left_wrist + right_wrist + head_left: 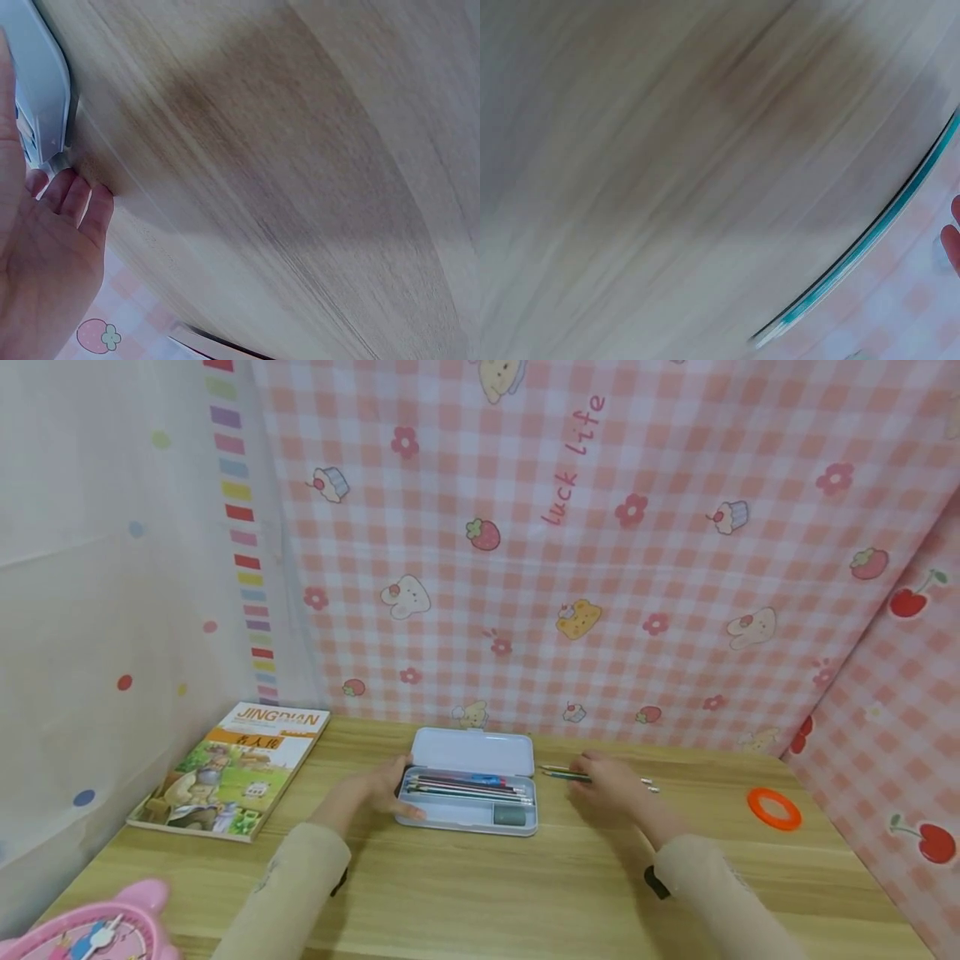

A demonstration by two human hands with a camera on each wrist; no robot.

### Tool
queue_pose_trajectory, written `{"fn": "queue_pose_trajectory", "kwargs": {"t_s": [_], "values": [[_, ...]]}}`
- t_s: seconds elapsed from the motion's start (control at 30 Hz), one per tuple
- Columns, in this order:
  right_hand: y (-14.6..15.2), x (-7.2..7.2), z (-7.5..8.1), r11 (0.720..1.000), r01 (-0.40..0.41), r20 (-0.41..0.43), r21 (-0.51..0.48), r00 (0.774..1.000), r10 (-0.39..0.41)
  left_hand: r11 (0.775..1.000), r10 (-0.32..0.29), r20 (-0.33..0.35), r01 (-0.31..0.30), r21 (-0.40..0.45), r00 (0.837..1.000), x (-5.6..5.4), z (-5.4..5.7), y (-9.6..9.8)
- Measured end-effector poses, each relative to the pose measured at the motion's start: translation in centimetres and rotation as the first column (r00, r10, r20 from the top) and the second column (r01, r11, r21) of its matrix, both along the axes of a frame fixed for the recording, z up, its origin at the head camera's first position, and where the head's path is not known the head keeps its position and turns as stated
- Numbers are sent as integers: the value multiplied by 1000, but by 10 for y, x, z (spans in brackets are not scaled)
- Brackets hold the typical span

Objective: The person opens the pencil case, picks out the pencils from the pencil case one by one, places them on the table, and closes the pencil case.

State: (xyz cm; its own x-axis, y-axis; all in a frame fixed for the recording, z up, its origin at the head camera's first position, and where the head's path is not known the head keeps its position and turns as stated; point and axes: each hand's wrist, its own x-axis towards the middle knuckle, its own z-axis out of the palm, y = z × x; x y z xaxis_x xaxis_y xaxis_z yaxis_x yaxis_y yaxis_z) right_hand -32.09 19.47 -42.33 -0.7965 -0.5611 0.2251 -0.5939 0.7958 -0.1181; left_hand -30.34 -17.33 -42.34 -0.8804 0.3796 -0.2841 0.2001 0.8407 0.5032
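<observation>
A pale blue pencil case (pixel 472 824) lies on the table with its lid (pixel 472 752) raised at the back. Inside are several pencils (pixel 465 789) and, at the front right, a dark green block (pixel 509 815). My left hand (pixel 378 787) grips the case's left end, thumb along the front corner and fingers near the back. Those fingers (pixel 75 196) show at the end of the case in the left wrist view. Right of the case, my right hand (pixel 607 789) holds a few pencils (pixel 558 773). A teal pencil (pixel 885 222) runs below the fingertips in the right wrist view.
An orange ring (pixel 774 808) lies at the right of the table (pixel 487 893). To the left is a book (pixel 232 772) with an illustrated cover, and a pink clock-like object (pixel 97 931) sits at the near left corner. Patterned cloth (pixel 525 568) stands behind the table.
</observation>
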Motion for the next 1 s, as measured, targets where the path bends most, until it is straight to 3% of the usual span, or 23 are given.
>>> {"fn": "queue_pose_trajectory", "kwargs": {"t_s": [0.3,0.5,0.73,1.0], "values": [[-62,0,-2,984,-175,-1,30,984,175,1000,11,0,-11,5,1000,1,-2,-2],[-88,-3,-3,986,-164,113,20,981,160,1000,-1,-9,1,13,1000,1,0,0],[-100,-7,-3,995,-94,259,-29,961,98,1000,-5,-18,5,22,1000,1,-2,0],[-100,-5,-4,992,-118,228,-43,966,124,1000,13,-6,-13,23,1000,0,-4,0]]}}
